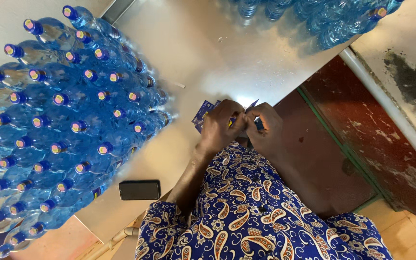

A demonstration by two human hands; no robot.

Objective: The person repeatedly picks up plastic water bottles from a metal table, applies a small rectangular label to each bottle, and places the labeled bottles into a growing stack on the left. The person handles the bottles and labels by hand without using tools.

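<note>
Here, you look down on a shiny metal table (208,53), with both your hands meeting just past its near edge, close to your patterned blue shirt (256,212). Your left hand (220,127) and right hand (266,127) are side by side, fingers curled in and pinching small blue labels (202,114). Most of the stack fans out to the left of your left hand, over the tabletop; one corner pokes up between the two hands. The exact piece each hand grips is hard to make out, as the fingers cover it.

To your left, a dense block of blue bottles (58,120) with blue caps fills that side of the table and comes near the labels. More bottles (333,19) stand at the far right corner. Between the two groups the metal lies bare. A black phone (139,189) rests flat at the near edge, left of your left forearm. On your right, the table ends at a slanting edge; beyond it lie a dark red floor (333,159) and a pale wall (405,48).
</note>
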